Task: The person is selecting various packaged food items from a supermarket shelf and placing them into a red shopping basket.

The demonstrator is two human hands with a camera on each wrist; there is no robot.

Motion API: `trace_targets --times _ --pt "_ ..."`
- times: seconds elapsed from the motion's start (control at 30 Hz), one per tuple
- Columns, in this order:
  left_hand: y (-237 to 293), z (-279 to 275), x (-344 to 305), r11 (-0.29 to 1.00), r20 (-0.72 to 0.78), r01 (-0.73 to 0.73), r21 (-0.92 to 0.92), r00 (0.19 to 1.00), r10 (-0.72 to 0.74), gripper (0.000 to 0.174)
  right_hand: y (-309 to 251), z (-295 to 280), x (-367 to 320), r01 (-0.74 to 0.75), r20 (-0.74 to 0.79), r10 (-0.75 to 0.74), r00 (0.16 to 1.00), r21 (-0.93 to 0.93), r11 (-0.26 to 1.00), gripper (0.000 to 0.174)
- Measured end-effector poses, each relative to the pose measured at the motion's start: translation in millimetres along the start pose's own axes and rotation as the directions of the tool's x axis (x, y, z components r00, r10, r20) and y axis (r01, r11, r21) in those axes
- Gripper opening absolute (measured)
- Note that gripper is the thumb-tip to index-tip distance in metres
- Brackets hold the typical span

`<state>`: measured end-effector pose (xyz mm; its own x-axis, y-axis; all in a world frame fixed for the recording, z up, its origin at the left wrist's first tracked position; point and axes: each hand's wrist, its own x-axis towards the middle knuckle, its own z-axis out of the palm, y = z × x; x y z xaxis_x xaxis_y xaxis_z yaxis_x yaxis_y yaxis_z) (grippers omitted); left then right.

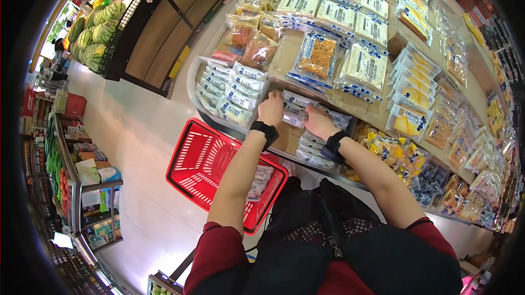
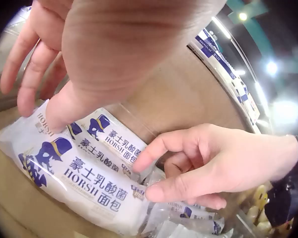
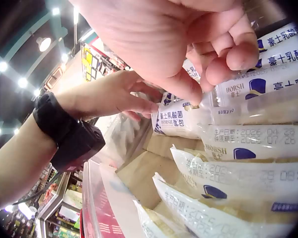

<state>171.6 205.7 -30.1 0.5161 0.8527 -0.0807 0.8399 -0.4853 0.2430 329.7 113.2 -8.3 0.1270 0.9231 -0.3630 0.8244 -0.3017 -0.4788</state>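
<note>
A white plastic-wrapped bread packet (image 2: 84, 178) lies between my two hands, blue and white print facing up. At its left end, my left hand (image 1: 270, 110) pinches the wrapper, thumb on the face and fingers by the end. My right hand (image 1: 321, 122) holds the other end between thumb (image 2: 161, 192) and forefinger. More packets of the same kind (image 2: 121, 141) lie behind it. In the right wrist view, a row of such packets (image 3: 238, 173) stands nearest my right hand, and the bread packet (image 3: 176, 121) shows beyond the thumb.
A red shopping basket (image 1: 188, 194), with white packets (image 1: 260, 183) inside, stands below left of the display. White packets (image 1: 238, 95) fill a bin left of my hands. Larger bread packs (image 1: 317, 57) cover the table behind; yellow-wrapped snacks (image 1: 391, 150) lie right.
</note>
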Motion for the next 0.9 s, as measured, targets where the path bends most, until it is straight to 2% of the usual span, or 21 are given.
trace_targets --times 0.07,0.1,0.17,0.3,0.4,0.5,0.57,0.63,0.7,0.77,0.83,0.9 --pt "5 -9 -1 0.997 0.045 -0.004 -0.074 0.999 0.007 0.046 -7 -8 -7 0.055 -0.033 -0.056 0.998 -0.052 0.997 0.046" --pt "4 -6 -1 0.997 0.047 -0.010 -0.071 0.999 0.013 0.046 -4 -5 -3 0.050 -0.037 -0.052 0.998 -0.048 0.998 0.046" --pt "-2 -2 0 0.994 -0.048 -0.088 -0.070 0.995 0.085 0.053 0 -1 8 0.052 0.033 -0.050 0.998 -0.068 0.996 0.043" --pt "-5 -3 6 0.992 -0.024 -0.087 -0.094 0.996 0.085 0.055 -3 -7 20 0.062 0.091 -0.051 0.995 -0.119 0.991 0.042" --pt "-5 -11 8 0.995 0.007 -0.049 -0.090 0.999 0.050 0.054 -5 -11 26 0.079 0.051 -0.072 0.996 -0.155 0.985 0.041" --pt "-7 -15 3 0.997 0.022 -0.027 -0.069 0.999 0.029 0.046 -6 -17 26 0.164 -0.001 -0.166 0.986 -0.135 0.977 0.037" --pt "-14 -6 -1 0.995 -0.013 -0.078 -0.067 0.997 0.077 0.031 -11 -18 18 0.220 0.029 -0.218 0.976 -0.167 0.961 0.032" --pt "-13 -7 -6 0.994 -0.007 -0.080 -0.069 0.997 0.080 0.026 -8 -10 13 0.246 -0.014 -0.252 0.968 -0.177 0.953 0.028" --pt "-15 -7 -7 0.994 -0.001 -0.082 -0.073 0.997 0.082 0.020 -6 -6 8 0.213 -0.136 -0.243 0.960 -0.207 0.955 0.020" --pt "-16 -6 -6 0.981 -0.075 -0.108 -0.158 0.992 0.097 0.016 -5 -9 4 0.217 -0.145 -0.248 0.958 -0.202 0.955 0.019" --pt "-13 -11 -2 0.975 -0.091 -0.070 -0.212 0.995 0.052 0.020 -7 -11 2 0.134 -0.188 -0.165 0.968 -0.166 0.977 0.020" --pt "-6 -7 2 0.963 -0.096 -0.031 -0.266 0.995 0.005 0.024 -4 -14 -4 0.126 -0.191 -0.157 0.969 -0.168 0.978 0.019"
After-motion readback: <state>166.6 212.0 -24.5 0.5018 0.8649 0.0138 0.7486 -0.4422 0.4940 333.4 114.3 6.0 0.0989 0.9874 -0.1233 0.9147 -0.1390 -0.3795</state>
